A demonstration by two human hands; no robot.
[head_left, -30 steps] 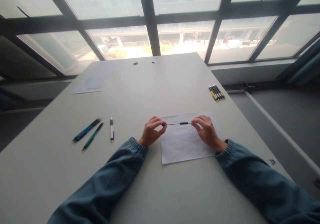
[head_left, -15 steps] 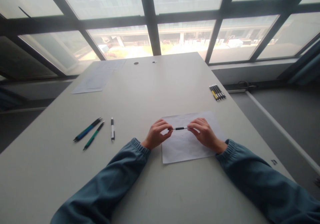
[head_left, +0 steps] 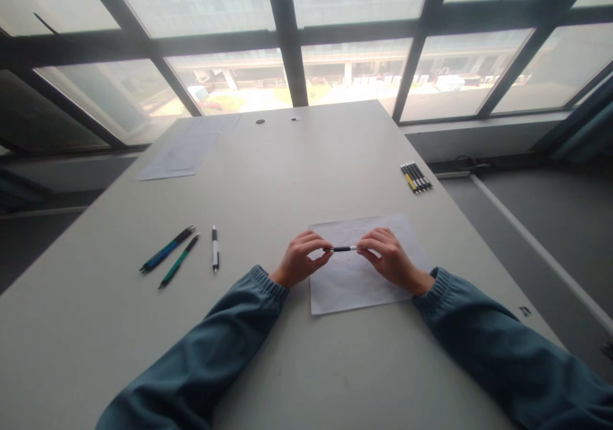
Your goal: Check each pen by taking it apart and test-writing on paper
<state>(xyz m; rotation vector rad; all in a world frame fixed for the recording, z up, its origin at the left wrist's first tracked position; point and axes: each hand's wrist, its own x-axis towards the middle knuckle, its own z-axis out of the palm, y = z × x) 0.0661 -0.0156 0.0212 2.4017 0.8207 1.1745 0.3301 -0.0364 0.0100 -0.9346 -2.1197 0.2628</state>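
A black-and-white pen [head_left: 341,249] lies level between my two hands, above a white sheet of paper [head_left: 345,289]. At its left end, my left hand [head_left: 301,257] pinches the tip between thumb and fingers; a small dark piece shows there, too small to make out. My right hand [head_left: 390,257] is closed round the white end of the barrel, and its fingers hide the far end of the pen.
Left of my hands lie a white pen [head_left: 215,251], a green pen [head_left: 179,262] and blue-and-black pens [head_left: 166,250]. Several pens [head_left: 416,177] sit in a row near the table's right edge. More paper [head_left: 177,152] lies at the far left of the white table [head_left: 287,181].
My hands have come slightly closer together along the pen. The thin gap between my left fingertips and the black grip has shrunk. The pens on the table stay put.
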